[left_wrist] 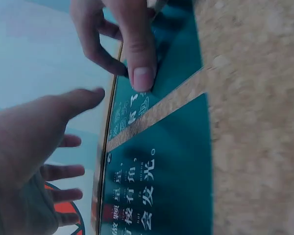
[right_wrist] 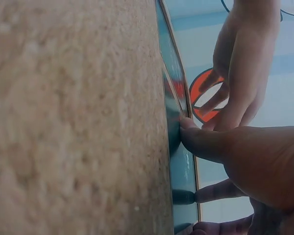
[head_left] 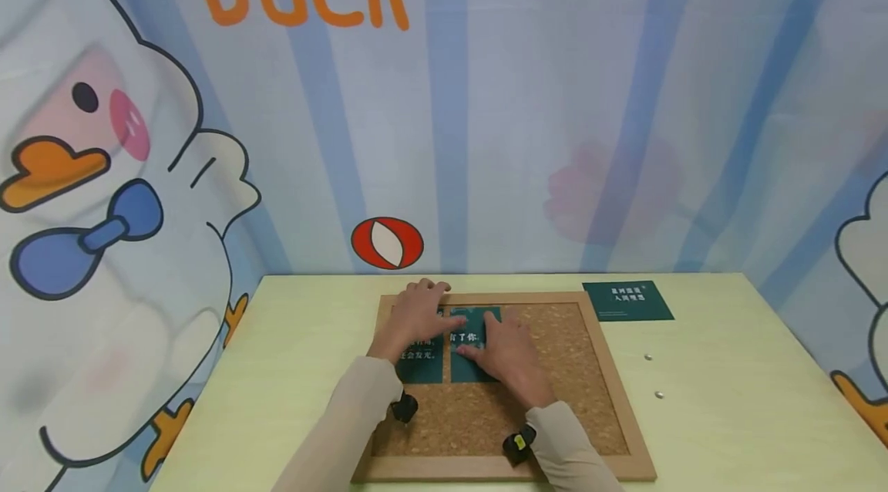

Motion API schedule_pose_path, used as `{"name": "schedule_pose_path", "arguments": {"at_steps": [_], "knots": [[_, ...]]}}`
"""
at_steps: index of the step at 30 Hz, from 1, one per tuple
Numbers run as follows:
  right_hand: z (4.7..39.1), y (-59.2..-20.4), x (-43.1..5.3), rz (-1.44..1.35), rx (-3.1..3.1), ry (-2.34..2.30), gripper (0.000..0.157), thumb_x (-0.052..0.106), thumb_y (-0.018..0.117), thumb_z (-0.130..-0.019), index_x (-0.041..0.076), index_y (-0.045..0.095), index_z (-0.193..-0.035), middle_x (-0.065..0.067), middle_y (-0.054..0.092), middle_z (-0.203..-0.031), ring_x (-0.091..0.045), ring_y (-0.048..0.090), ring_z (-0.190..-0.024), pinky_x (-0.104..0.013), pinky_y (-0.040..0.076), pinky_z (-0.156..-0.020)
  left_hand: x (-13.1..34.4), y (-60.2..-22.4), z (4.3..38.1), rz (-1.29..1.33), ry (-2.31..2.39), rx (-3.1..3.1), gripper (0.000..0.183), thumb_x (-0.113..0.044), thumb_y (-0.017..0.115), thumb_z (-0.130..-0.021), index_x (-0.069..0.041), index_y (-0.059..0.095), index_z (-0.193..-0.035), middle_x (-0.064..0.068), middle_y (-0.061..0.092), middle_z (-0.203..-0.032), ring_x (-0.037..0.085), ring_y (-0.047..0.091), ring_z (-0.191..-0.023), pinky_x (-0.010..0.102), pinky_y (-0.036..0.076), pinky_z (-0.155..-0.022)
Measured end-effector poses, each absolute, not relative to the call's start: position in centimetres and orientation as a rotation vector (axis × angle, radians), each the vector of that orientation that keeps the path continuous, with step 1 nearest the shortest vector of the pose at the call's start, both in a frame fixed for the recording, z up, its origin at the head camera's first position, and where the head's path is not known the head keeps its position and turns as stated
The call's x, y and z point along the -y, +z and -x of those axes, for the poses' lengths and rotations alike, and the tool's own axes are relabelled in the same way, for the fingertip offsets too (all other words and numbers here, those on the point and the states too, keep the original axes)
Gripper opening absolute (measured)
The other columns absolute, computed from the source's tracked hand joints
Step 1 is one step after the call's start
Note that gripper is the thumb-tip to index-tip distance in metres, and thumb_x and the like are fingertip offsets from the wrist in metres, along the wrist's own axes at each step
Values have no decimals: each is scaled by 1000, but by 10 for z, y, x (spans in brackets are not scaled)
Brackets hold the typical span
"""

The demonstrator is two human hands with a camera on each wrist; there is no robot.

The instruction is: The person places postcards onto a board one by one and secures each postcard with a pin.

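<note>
The right hand (head_left: 511, 351), fingers spread, touched the right card (head_left: 472, 335), apparently steadying it on the corkboard (head_left: 451, 424) beside the left card (head_left: 425, 365). The left hand (head_left: 416, 317) hovered, fingers extended, holding nothing.

In the head view, the left hand (head_left: 419, 311) hides the upper left of one green card (head_left: 425, 369), and the right hand (head_left: 506, 345) hides the right side of the next card (head_left: 468, 369). Fine print on the far card (head_left: 627, 301) and details of two shiny studs (head_left: 648, 357) are too small to tell. Picture edges cut off both sleeves (head_left: 329, 430) and the duck (head_left: 62, 338). The cork (right_wrist: 78, 122) blurs in the right wrist view.
</note>
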State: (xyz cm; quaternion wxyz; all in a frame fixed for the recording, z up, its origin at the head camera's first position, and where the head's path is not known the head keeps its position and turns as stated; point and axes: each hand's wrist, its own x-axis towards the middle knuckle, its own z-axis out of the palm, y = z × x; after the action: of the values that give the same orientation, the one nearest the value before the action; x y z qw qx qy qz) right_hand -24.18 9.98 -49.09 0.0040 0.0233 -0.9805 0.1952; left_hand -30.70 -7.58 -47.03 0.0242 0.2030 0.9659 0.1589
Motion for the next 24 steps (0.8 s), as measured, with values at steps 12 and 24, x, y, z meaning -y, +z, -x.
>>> {"name": "schedule_pose_path", "arguments": {"at_steps": [12, 24], "knots": [[244, -497, -99, -62, 3052, 667, 81, 55, 77, -90, 3, 54, -148, -31, 48, -134, -49, 55, -117, -61, 51, -90, 75, -482, 329, -693, 390, -2891, 80, -60, 72, -92, -12, 52, -152, 18, 55, -143, 37, 53, -127, 54, 43, -107], [240, -497, -105, -98, 3020, 691, 81, 54, 76, -91, 0, 53, -147, -30, 48, -136, -46, 56, -119, -59, 50, -93, 76, -490, 334, -639, 447, -2913, 78, -63, 76, -87, -17, 57, -147, 14, 57, -140, 36, 51, -126, 55, 39, -109]]}}
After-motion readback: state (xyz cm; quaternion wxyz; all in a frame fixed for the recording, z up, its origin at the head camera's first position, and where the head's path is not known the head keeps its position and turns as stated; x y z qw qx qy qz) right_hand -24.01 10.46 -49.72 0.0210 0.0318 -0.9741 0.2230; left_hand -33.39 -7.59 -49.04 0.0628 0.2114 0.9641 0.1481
